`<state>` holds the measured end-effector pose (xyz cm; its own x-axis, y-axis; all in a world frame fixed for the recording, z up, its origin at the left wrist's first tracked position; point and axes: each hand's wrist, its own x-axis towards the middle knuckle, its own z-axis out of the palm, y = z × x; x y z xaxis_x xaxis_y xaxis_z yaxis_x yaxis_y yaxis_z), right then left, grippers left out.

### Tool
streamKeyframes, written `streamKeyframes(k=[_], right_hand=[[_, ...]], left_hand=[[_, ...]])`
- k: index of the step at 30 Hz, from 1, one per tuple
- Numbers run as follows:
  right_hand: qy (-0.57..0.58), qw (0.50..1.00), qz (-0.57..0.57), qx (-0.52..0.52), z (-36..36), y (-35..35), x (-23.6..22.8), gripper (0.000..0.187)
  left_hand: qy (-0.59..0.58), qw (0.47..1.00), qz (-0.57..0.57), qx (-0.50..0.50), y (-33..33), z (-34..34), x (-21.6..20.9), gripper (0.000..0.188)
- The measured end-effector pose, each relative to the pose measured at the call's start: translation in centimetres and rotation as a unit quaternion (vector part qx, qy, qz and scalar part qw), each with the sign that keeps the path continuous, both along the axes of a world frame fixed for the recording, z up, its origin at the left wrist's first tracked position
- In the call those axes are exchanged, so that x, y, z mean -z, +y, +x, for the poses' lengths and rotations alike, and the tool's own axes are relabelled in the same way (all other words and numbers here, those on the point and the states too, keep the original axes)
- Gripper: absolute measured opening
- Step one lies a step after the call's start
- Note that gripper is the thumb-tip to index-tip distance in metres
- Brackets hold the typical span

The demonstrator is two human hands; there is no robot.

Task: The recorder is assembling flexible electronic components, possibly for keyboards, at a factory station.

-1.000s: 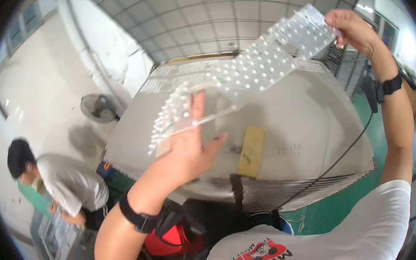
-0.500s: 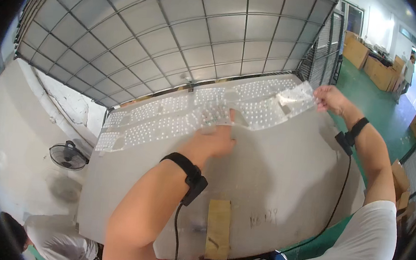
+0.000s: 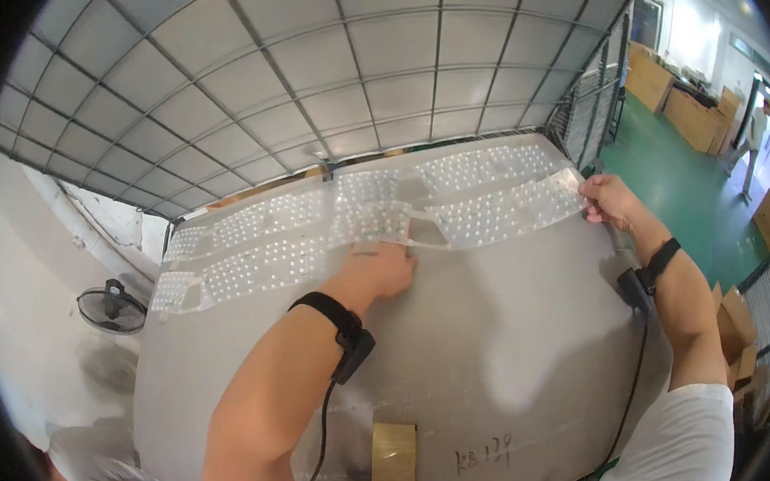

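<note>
A long clear plastic strip (image 3: 509,212), dotted with white bumps and broken by cut-outs, lies across the upper part of a large grey board. My right hand (image 3: 611,202) is closed, pinching the strip's right end between thumb and fingers. Near the middle of the strip, my left hand (image 3: 386,268) reaches to its near edge. The fingers of that hand go beneath the see-through plastic by a cut-out, so their grip is hidden. Behind it a second dotted row (image 3: 481,167) runs alongside; whether both belong to one sheet, I cannot tell.
The grey board (image 3: 502,358) carries brown tape (image 3: 394,467) near its front edge. A wire mesh panel (image 3: 381,59) rises behind it. To the left stands a fan (image 3: 113,308). Cardboard boxes (image 3: 697,120) and a walking person (image 3: 754,143) are at the far right.
The view has shifted, with more mesh showing. The strip's right end lies flatter in my right hand. My left hand has slid slightly left and drawn back from the cut-out. The distant person has walked.
</note>
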<state>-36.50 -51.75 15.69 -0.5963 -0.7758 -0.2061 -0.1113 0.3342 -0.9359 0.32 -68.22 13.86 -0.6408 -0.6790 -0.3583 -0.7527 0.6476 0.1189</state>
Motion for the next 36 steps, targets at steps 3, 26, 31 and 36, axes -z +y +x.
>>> streamKeyframes(k=[3, 26, 31, 36], right_hand=[[0.007, 1.0, -0.003, 0.025, -0.2, 0.5, -0.2, 0.009], [0.049, 0.996, 0.014, 0.079, 0.2, 2.4, -0.3, 0.01], [0.04, 0.995, 0.006, 0.09, 0.3, 2.6, -0.4, 0.01], [0.043, 0.994, 0.012, 0.098, 0.5, 2.3, -0.4, 0.01]], left_hand=[[-0.007, 0.999, -0.043, 0.013, 0.7, 0.3, 0.0, 0.059], [0.016, 0.976, -0.215, 0.02, 2.6, 3.8, -0.1, 0.054], [0.037, 0.969, -0.241, 0.042, 2.9, 3.8, 0.1, 0.057], [0.008, 0.968, -0.247, 0.04, 2.7, 3.4, -0.8, 0.058]])
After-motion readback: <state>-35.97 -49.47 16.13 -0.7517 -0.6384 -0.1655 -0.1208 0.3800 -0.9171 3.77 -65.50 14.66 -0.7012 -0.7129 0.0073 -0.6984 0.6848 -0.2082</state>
